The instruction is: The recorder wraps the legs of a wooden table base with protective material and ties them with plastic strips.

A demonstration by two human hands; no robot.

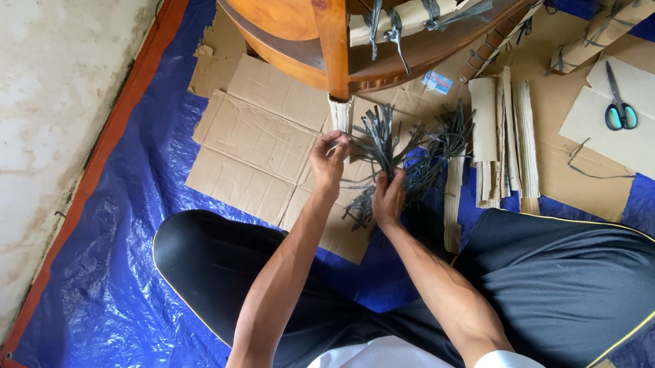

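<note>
My right hand point(389, 198) grips a bundle of dark grey plastic straps point(379, 141) at its base, and the strap ends fan upward. My left hand point(329, 159) pinches one strap at the bundle's left side, just under a wooden furniture leg point(333, 36). A second pile of the same straps point(438, 151) lies to the right on the floor. I sit cross-legged in black trousers on a blue tarpaulin point(111, 289).
Flattened cardboard sheets point(256, 146) lie under the wooden furniture. Folded cardboard strips point(502, 136) stand to the right. Blue-handled scissors point(619, 109) rest on a cardboard piece at far right. Cardboard strips tied with straps wrap the furniture rail point(409, 18). A bare wall point(37, 108) is at left.
</note>
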